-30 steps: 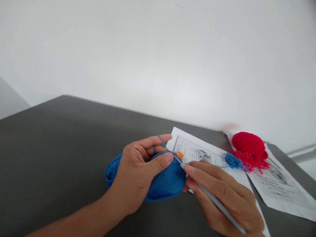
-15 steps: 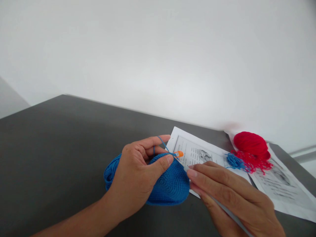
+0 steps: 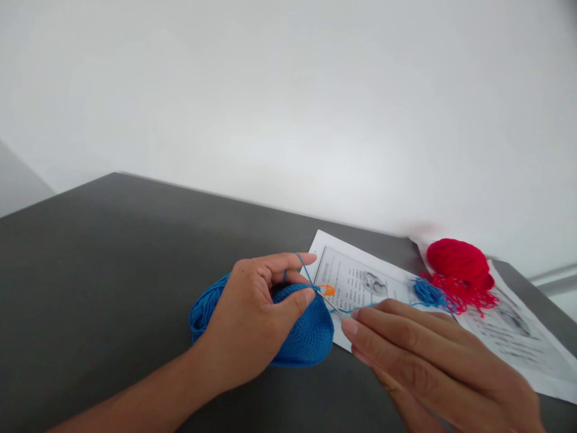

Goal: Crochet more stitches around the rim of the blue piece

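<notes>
My left hand [image 3: 255, 316] pinches the top edge of a blue crochet piece [image 3: 311, 340] worked in rounds. A strand of blue yarn [image 3: 305, 267] loops over its raised index finger. An orange stitch marker [image 3: 327, 290] hangs at the piece's edge, just beyond the thumb. My right hand [image 3: 419, 355] is closed round a crochet hook [image 3: 330, 304], whose thin metal shaft reaches to the stitches by my left thumb. Its handle is hidden by the fingers. Behind my left wrist lies a ball of blue yarn [image 3: 208, 308], partly covered.
Printed sheets [image 3: 333, 258] lie on the dark table [image 3: 148, 252] beneath and beyond my right hand. A red yarn ball [image 3: 458, 262], loose red strands [image 3: 473, 296] and a small blue yarn tangle [image 3: 429, 293] rest on them. A pale wall stands behind the table.
My right hand has moved slightly right and down. The crochet piece has turned a little, and its right edge sits further left. A blue strand now shows running across the sheet toward the tangle.
</notes>
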Motion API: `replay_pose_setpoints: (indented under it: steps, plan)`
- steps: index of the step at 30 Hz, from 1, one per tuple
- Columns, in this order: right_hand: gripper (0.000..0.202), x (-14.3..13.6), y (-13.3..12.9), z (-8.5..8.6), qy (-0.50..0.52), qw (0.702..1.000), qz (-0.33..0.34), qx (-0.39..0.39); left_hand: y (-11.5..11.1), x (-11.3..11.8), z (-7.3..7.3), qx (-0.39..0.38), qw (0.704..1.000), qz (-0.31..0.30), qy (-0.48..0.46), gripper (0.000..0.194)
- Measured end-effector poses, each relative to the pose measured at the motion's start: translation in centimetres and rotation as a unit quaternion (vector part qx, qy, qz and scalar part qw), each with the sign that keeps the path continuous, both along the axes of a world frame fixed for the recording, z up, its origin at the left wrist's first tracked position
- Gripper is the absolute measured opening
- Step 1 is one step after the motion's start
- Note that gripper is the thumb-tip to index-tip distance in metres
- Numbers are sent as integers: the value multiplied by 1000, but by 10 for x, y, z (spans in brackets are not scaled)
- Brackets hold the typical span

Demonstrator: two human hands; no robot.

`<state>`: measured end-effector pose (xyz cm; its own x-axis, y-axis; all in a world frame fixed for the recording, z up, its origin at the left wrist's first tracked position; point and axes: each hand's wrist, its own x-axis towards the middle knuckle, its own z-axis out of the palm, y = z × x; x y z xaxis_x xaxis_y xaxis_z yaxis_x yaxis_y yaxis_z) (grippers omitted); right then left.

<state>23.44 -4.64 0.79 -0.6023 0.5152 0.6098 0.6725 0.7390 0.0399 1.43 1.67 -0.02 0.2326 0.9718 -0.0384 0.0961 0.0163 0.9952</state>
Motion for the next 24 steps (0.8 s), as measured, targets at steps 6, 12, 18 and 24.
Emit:
replay_pose_setpoints:
  steps: [6, 12, 18, 24]
  plan:
    - [20, 8, 7, 10, 47, 995, 11, -86, 2, -4, 1, 46, 997, -58, 29, 11]
    - [25, 6, 12, -1, 283, 937, 35, -203, 2, -5, 2, 30, 998, -62, 2, 7]
    - [12, -6, 25, -19, 561, 708, 95, -419, 2, -4, 0, 27, 998, -50, -25, 30]
    - [12, -44, 26, -36, 689, 547, 119, -460, -2, 2, -3, -2, 999, -17, -37, 37]
